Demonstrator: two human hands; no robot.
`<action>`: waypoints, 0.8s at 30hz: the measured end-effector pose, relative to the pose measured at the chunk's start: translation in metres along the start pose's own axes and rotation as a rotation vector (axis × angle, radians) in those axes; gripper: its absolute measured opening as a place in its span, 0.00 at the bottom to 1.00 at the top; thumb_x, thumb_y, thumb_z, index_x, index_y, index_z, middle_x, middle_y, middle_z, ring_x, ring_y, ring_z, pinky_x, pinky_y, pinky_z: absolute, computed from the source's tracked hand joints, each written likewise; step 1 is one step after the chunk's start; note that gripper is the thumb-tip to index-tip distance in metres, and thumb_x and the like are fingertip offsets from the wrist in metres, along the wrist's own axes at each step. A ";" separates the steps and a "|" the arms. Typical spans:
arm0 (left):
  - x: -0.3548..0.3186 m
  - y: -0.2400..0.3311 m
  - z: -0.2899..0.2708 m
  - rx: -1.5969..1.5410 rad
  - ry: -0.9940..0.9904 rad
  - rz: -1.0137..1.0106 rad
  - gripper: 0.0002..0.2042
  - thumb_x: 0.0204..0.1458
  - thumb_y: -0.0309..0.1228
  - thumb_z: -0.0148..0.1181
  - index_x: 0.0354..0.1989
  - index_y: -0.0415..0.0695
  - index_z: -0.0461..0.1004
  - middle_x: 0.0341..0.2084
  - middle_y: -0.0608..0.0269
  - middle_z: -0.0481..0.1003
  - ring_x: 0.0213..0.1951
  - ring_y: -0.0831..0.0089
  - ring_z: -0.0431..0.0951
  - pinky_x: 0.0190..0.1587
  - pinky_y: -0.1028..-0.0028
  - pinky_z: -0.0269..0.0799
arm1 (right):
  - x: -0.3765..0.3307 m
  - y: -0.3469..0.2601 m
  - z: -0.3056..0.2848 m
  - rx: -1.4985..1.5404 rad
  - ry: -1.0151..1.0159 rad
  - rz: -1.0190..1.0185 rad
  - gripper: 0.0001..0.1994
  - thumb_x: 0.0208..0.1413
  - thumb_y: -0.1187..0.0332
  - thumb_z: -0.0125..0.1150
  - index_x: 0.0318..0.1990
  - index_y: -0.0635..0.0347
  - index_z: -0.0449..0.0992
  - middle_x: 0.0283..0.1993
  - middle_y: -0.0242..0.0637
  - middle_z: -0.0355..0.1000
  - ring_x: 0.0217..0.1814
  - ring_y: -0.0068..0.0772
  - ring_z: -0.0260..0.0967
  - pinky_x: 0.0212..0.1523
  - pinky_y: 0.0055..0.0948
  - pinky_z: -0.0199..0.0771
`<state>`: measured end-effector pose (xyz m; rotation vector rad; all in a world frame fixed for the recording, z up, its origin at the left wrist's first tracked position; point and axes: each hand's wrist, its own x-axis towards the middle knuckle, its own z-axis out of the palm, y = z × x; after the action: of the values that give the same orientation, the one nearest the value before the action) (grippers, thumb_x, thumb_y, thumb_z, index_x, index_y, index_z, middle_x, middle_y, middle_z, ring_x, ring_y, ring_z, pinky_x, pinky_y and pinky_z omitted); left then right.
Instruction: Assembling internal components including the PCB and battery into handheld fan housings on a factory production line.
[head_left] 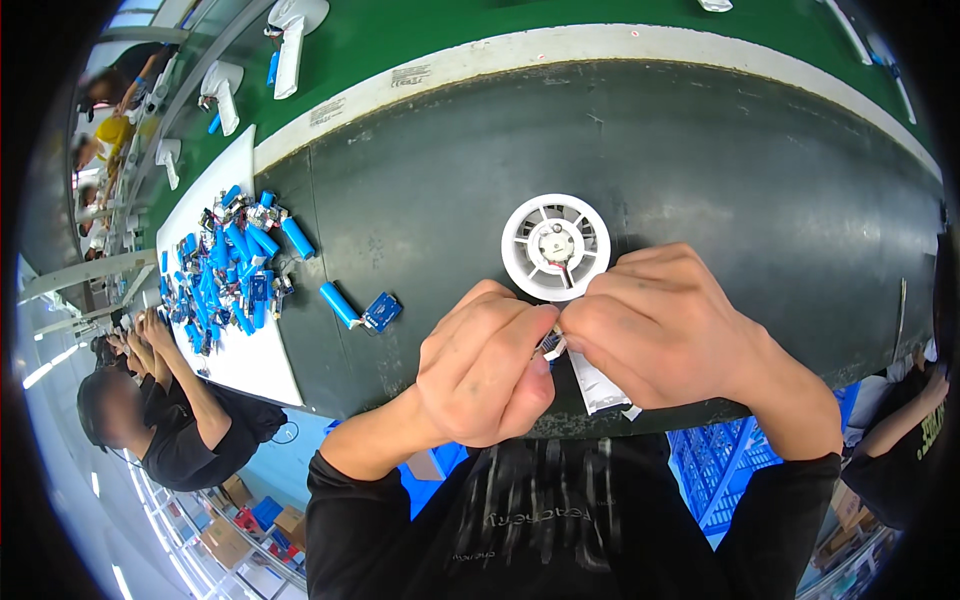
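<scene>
A white fan (pixel 556 247) with a round grille head lies on the dark bench, with its motor hub and a short red wire showing. Its pale handle (pixel 597 385) points towards me, partly covered by my right hand (pixel 665 335). Just below the fan head, the fingertips of my left hand (pixel 485 370) and right hand meet in a pinch. Between them shows a small white-and-dark part (pixel 551 345), mostly hidden by the fingers. Left of my hands lie a blue battery cell (pixel 339 304) and a blue circuit board (pixel 382 311) close together.
A heap of blue cells with boards (pixel 235 260) covers a white sheet (pixel 270 360) at the left. Beyond the pale rail (pixel 450 70), white fan bodies (pixel 290 50) lie on a green surface. People sit at both sides; a blue crate (pixel 715 470) stands below the bench.
</scene>
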<state>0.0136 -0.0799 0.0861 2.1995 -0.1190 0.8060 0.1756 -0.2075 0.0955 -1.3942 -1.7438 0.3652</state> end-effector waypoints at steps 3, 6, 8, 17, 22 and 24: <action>0.000 0.000 -0.003 -0.002 -0.014 0.003 0.12 0.38 0.17 0.55 0.34 0.23 0.72 0.26 0.47 0.71 0.21 0.59 0.70 0.23 0.66 0.69 | 0.001 -0.001 0.000 0.026 -0.012 0.013 0.08 0.38 0.76 0.65 0.26 0.63 0.71 0.22 0.36 0.67 0.19 0.38 0.65 0.19 0.31 0.64; 0.002 0.000 -0.005 -0.008 -0.031 0.009 0.14 0.33 0.17 0.55 0.33 0.24 0.72 0.25 0.48 0.71 0.21 0.59 0.69 0.23 0.66 0.69 | 0.002 -0.002 -0.003 0.054 -0.050 0.034 0.08 0.39 0.77 0.65 0.27 0.63 0.71 0.23 0.37 0.68 0.20 0.39 0.66 0.20 0.32 0.65; 0.005 0.000 -0.006 -0.016 -0.037 0.012 0.15 0.31 0.17 0.55 0.32 0.24 0.72 0.25 0.48 0.71 0.21 0.59 0.70 0.23 0.65 0.69 | 0.002 -0.003 -0.006 0.065 -0.097 0.057 0.08 0.38 0.77 0.66 0.27 0.63 0.72 0.23 0.38 0.68 0.21 0.40 0.67 0.21 0.33 0.67; 0.007 0.001 -0.007 0.005 -0.077 0.030 0.16 0.29 0.17 0.55 0.32 0.25 0.72 0.24 0.48 0.71 0.23 0.56 0.73 0.30 0.61 0.76 | 0.000 0.001 -0.008 0.107 -0.127 0.054 0.09 0.37 0.76 0.66 0.27 0.62 0.71 0.25 0.38 0.69 0.23 0.42 0.68 0.24 0.35 0.68; 0.003 0.005 -0.005 0.030 -0.049 -0.028 0.14 0.34 0.17 0.54 0.33 0.25 0.72 0.24 0.48 0.71 0.22 0.56 0.73 0.28 0.63 0.76 | 0.001 -0.002 -0.006 0.089 -0.107 0.067 0.08 0.37 0.77 0.65 0.27 0.63 0.71 0.25 0.38 0.69 0.23 0.41 0.68 0.23 0.34 0.68; 0.001 0.006 -0.004 0.029 -0.043 -0.048 0.13 0.36 0.17 0.54 0.34 0.25 0.72 0.24 0.48 0.72 0.21 0.57 0.73 0.28 0.64 0.76 | 0.001 -0.003 -0.005 0.085 -0.107 0.076 0.08 0.38 0.77 0.65 0.27 0.63 0.72 0.25 0.39 0.69 0.23 0.41 0.68 0.23 0.34 0.68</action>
<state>0.0105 -0.0814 0.0926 2.2389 -0.0762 0.7379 0.1776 -0.2093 0.1006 -1.4052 -1.7430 0.5577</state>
